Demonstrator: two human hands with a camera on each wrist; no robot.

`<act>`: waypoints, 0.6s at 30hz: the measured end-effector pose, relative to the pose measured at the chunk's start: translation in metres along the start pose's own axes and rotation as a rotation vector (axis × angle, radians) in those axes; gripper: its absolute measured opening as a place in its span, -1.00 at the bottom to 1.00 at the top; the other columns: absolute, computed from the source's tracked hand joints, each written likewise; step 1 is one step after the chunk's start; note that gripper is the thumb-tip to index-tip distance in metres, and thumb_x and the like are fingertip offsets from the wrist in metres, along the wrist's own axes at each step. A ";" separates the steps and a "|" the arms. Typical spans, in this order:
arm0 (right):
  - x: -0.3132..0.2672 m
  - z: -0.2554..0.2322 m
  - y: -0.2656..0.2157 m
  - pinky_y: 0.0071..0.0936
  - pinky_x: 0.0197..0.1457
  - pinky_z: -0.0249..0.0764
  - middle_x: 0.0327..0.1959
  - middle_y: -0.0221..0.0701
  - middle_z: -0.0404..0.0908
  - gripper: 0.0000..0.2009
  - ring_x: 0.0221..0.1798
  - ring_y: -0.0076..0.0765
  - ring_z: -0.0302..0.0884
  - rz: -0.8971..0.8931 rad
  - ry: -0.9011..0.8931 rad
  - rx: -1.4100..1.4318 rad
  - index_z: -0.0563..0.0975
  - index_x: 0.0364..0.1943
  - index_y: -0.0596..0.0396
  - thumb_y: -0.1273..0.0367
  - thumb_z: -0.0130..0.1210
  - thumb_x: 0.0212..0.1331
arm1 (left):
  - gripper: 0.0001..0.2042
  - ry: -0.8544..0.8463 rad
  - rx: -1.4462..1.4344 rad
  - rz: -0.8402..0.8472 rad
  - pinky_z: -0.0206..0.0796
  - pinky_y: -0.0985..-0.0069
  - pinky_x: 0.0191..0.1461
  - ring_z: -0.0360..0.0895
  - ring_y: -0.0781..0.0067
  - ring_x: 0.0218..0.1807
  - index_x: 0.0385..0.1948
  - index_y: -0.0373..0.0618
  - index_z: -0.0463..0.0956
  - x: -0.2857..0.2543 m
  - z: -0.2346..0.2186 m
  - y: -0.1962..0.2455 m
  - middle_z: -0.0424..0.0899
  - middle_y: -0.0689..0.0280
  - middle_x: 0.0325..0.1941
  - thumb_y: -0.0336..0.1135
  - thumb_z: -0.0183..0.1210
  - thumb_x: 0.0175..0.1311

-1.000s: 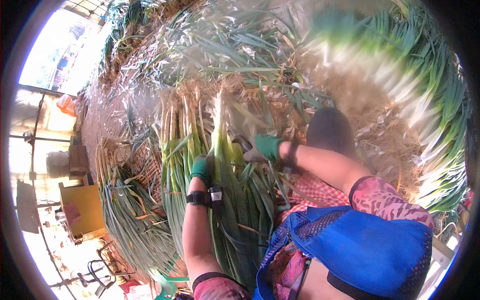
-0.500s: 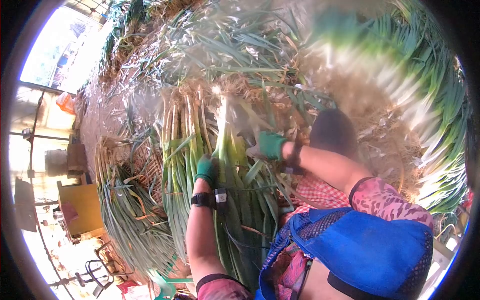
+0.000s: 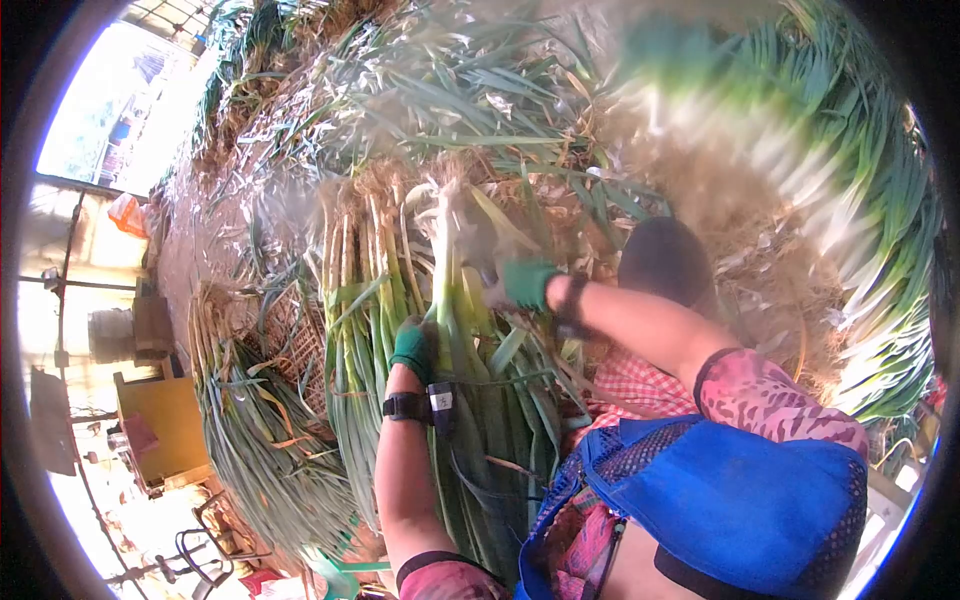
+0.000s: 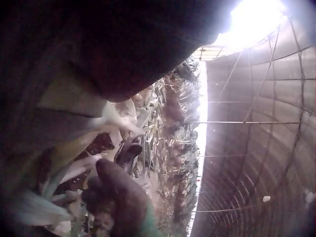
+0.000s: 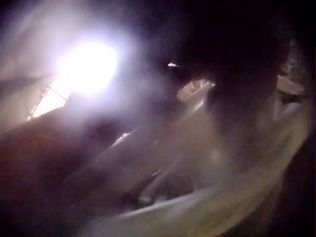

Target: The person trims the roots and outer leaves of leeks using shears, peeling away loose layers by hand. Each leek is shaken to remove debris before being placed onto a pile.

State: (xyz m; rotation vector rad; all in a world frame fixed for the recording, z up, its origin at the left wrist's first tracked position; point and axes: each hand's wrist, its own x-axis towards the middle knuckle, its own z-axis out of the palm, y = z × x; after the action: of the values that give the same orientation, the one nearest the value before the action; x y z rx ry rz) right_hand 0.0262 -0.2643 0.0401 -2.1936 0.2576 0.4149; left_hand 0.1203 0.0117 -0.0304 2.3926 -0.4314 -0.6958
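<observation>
A person's left hand [image 3: 414,345], in a green-cuffed glove, grips a thick green onion [image 3: 444,245] by its shank in the head view. The onion's white end and hairy roots point away from the body. Close to its right side is the gloved right hand [image 3: 527,285], fingers curled round a dark, slim tool [image 3: 488,270] beside the shank; its kind does not show. A pale loose leaf [image 3: 498,215] slants off near the roots. The left wrist view catches the right hand [image 4: 121,195] near whitish stalks. Blurred pale leaves [image 5: 256,192] cross the dark right wrist view.
More green onions [image 3: 360,270] lie left of the held one, with another bunch [image 3: 270,430] further left by a woven basket [image 3: 295,325]. Stripped leaves [image 3: 430,75] cover the floor ahead. A long row of white-shanked onions [image 3: 840,200] curves along the right.
The left hand has shifted slightly right and toward the body, keeping its grip on the onion. The right hand went slightly away from the shank, then back toward it. The pale leaf stands out more.
</observation>
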 end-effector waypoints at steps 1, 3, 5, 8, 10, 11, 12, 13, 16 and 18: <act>0.019 0.003 0.005 -0.17 -0.14 0.53 -0.36 0.05 0.64 -0.53 -0.27 0.05 0.65 0.004 0.040 -0.053 0.64 -0.32 0.25 0.06 0.19 -0.09 | -0.91 0.001 0.073 0.049 0.45 0.33 -0.20 0.59 0.19 -0.32 -0.55 0.00 0.65 0.006 0.004 -0.014 0.66 0.28 -0.48 -0.41 0.15 -0.01; 0.027 0.001 0.006 -0.14 -0.12 0.54 -0.33 0.10 0.64 -0.56 -0.23 0.09 0.66 -0.006 0.057 -0.112 0.66 -0.34 0.24 0.08 0.17 -0.12 | -0.91 -0.007 0.139 0.088 0.46 0.35 -0.17 0.61 0.21 -0.30 -0.51 -0.03 0.65 0.007 0.002 -0.021 0.68 0.27 -0.45 -0.39 0.15 0.03; 0.022 -0.006 0.005 -0.13 -0.11 0.54 -0.33 0.10 0.64 -0.57 -0.22 0.09 0.66 -0.034 0.010 -0.121 0.66 -0.35 0.23 0.10 0.15 -0.11 | -0.90 -0.030 -0.036 -0.042 0.47 0.38 -0.12 0.63 0.25 -0.27 -0.41 -0.09 0.63 -0.001 -0.005 -0.002 0.69 0.24 -0.40 -0.37 0.14 0.13; 0.021 0.007 0.038 -0.12 -0.10 0.53 -0.31 0.09 0.64 -0.54 -0.22 0.09 0.66 -0.083 0.125 0.028 0.66 -0.31 0.25 0.09 0.18 -0.14 | -0.78 0.077 -0.079 -0.198 0.45 0.46 -0.02 0.62 0.31 -0.14 -0.13 -0.20 0.56 0.003 -0.010 0.010 0.70 0.18 -0.20 -0.30 0.13 0.28; 0.014 -0.005 0.050 -0.13 -0.07 0.54 -0.30 0.08 0.65 -0.50 -0.18 0.07 0.66 0.038 0.044 -0.028 0.65 -0.27 0.27 0.07 0.20 -0.15 | -0.65 0.300 -0.028 -0.014 0.42 0.49 0.04 0.60 0.34 -0.05 0.04 -0.26 0.47 -0.011 -0.022 0.045 0.67 0.14 -0.06 -0.23 0.15 0.34; 0.005 -0.011 0.048 -0.13 -0.06 0.54 -0.28 0.07 0.65 -0.49 -0.16 0.08 0.66 0.101 0.042 -0.073 0.64 -0.22 0.27 0.07 0.20 -0.14 | -0.60 0.192 -0.094 -0.005 0.41 0.49 0.07 0.58 0.35 -0.02 0.08 -0.27 0.44 -0.011 -0.026 0.055 0.65 0.14 -0.01 -0.22 0.19 0.31; -0.004 -0.018 0.044 -0.13 -0.05 0.55 -0.27 0.06 0.66 -0.47 -0.15 0.08 0.66 0.162 0.040 -0.119 0.63 -0.18 0.26 0.07 0.20 -0.14 | -0.56 0.086 -0.161 0.005 0.39 0.49 0.10 0.56 0.36 0.00 0.12 -0.28 0.42 -0.008 -0.030 0.064 0.63 0.14 0.04 -0.21 0.22 0.29; -0.009 -0.024 0.044 -0.13 -0.05 0.55 -0.25 0.05 0.66 -0.45 -0.13 0.09 0.66 0.221 0.042 -0.166 0.62 -0.13 0.25 0.07 0.21 -0.13 | -0.51 -0.017 -0.226 0.018 0.38 0.49 0.13 0.55 0.37 0.03 0.15 -0.29 0.39 -0.005 -0.034 0.069 0.61 0.14 0.09 -0.20 0.25 0.27; -0.010 -0.006 0.060 -0.07 -0.07 0.51 -0.26 -0.03 0.66 -0.48 -0.19 0.09 0.64 0.016 0.233 -0.360 0.59 -0.11 0.20 0.04 0.19 -0.02 | -0.50 -0.138 -0.128 -0.006 0.42 0.39 0.06 0.59 0.26 -0.02 0.07 -0.23 0.47 0.000 -0.027 0.065 0.65 0.08 -0.02 -0.13 0.31 0.18; -0.012 0.002 0.052 -0.16 0.15 0.46 -0.11 0.00 0.65 -0.49 0.03 0.09 0.58 -0.184 0.515 -0.384 0.55 0.05 0.16 0.10 0.07 0.09 | -0.52 -0.184 -0.070 0.022 0.42 0.29 0.05 0.63 0.12 -0.01 0.01 -0.19 0.52 -0.011 -0.023 0.074 0.66 -0.03 -0.05 -0.04 0.29 0.16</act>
State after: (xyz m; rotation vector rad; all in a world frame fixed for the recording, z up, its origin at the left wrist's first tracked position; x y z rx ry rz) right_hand -0.0020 -0.2940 0.0057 -2.6511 0.2643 -0.2323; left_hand 0.1146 -0.0296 0.0355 2.2640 -0.5003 -0.9100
